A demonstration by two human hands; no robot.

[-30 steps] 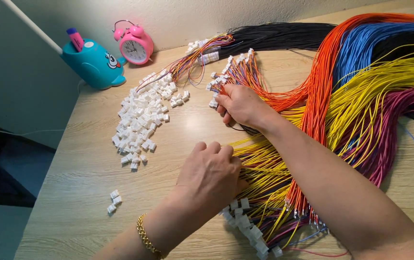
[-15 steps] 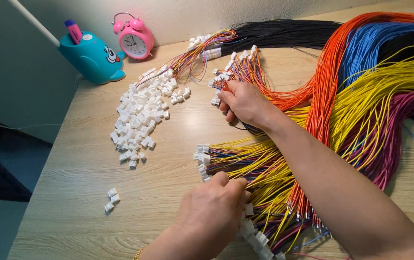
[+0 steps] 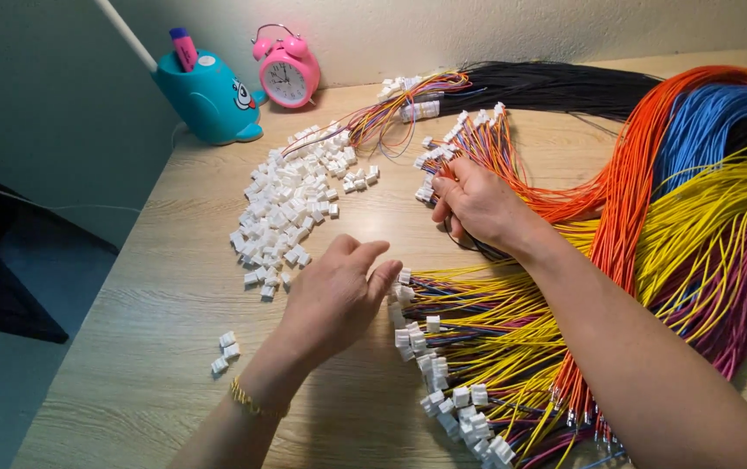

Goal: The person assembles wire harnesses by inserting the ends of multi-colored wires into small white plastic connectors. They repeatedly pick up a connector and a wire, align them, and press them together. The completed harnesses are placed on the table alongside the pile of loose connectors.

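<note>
Wire bundle point(image 3: 477, 156), white-tipped, multicoloured: pinched in right hand point(image 3: 477, 204), fingers closed round it, tips fanning up and away from hand; long axis runs away from person.

Left hand point(image 3: 334, 295): palm down, fingers loosely curled, nothing held; fingertips touch finished wire ends point(image 3: 425, 347) just to its right.

Loose white connectors point(image 3: 291, 204): heap ahead of left hand, nearer it than right.

Light wood table point(image 3: 156, 287) carries a pile of white connectors point(image 3: 291, 204), three loose ones point(image 3: 225, 351) near the front edge, fanned wire bundles point(image 3: 694, 200) in black, orange, blue, yellow, purple, a teal pen holder point(image 3: 208, 95), pink alarm clock point(image 3: 287, 73).
</note>
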